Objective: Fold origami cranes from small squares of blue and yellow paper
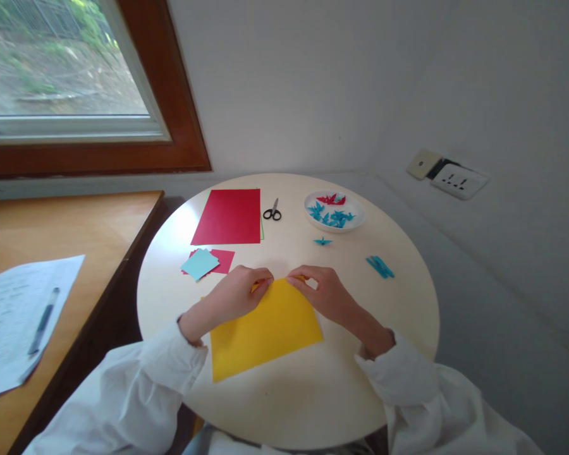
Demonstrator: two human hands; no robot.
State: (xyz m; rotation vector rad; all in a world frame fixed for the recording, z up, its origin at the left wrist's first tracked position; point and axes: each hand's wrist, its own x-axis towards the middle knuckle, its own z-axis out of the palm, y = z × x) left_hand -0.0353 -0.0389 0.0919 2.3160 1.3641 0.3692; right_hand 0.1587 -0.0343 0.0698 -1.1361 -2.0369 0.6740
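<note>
A yellow sheet of paper [265, 328] lies on the round cream table [313, 392] in front of me. My left hand [239, 294] pinches its far edge on the left. My right hand [325, 292] pinches the same edge on the right, fingers curled over the paper. Both hands almost meet at the sheet's far corner. White sleeves cover both forearms.
A large red sheet [228, 217], black scissors [272, 212], a white plate [355, 222] with small blue and red folded cranes, a lone blue crane [322, 241], a blue folded piece [380, 266], small light-blue [199, 263] and red squares. A wooden desk [76, 240] with paper and pen stands left.
</note>
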